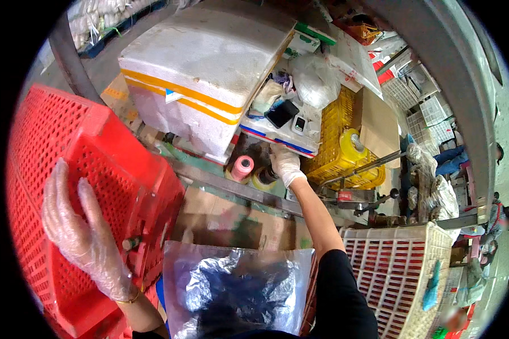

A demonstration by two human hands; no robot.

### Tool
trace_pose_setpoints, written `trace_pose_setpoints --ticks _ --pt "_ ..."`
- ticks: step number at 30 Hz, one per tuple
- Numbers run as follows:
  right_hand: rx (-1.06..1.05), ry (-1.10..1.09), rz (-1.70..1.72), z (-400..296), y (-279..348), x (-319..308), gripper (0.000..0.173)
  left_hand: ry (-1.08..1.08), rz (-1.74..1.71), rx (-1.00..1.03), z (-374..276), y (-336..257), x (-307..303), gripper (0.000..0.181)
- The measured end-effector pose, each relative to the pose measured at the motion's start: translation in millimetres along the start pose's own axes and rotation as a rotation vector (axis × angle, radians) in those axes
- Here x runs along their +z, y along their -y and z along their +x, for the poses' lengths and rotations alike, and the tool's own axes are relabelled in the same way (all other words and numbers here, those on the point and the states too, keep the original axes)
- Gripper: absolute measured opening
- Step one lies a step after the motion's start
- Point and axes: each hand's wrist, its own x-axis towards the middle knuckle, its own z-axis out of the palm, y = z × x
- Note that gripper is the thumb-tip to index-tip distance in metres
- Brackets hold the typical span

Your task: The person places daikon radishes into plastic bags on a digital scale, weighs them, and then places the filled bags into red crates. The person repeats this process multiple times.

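My left hand [82,237], in a clear plastic glove, lies over the side of a red plastic crate [106,165], fingers apart and holding nothing visible. A whitish glove covers my right hand [286,164], which reaches under the edge of a foam box lid [280,137]; its fingertips are partly hidden, so what they touch cannot be told. Just left of it stand a roll of tape [264,178] and a pink spool of twine or thread [241,168]. On the lid are a black phone [282,113], a small white device [299,124] and crumpled cloths [268,96].
A large white foam box [186,80] stands ahead. To the right are a yellow plastic crate [322,159] with a tape roll [352,144], a metal bar [360,169] and a white slatted crate [386,267]. A clear plastic sheet [237,292] lies close before me. Several people are at far right.
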Motion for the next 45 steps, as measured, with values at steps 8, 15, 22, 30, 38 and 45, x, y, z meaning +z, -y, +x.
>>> trace_pose_setpoints --ticks 8,15,22,30,38,45 --pt "-0.161 -0.097 -0.336 94.9 8.2 28.5 0.048 -0.124 0.261 0.028 4.7 -1.2 27.8 0.034" --pt "-0.17 -0.034 -0.48 126.4 -0.3 -1.4 0.027 -0.098 0.349 -0.001 4.2 -1.4 33.2 0.033" --pt "0.096 -0.326 -0.375 166.1 -61.5 21.7 0.018 -0.101 0.28 -0.044 8.0 -10.9 36.3 0.04" --pt "0.226 -0.146 -0.437 201.9 -54.9 30.7 0.039 -0.122 0.232 -0.009 7.3 -8.9 40.9 0.047" --pt "0.196 -0.573 0.617 206.0 -102.1 -25.1 0.031 -0.094 0.306 -0.007 7.0 -8.3 39.9 0.046" --pt "-0.052 -0.245 1.925 178.1 -72.5 -65.5 0.02 -0.111 0.33 0.001 7.4 -11.2 36.3 0.044"
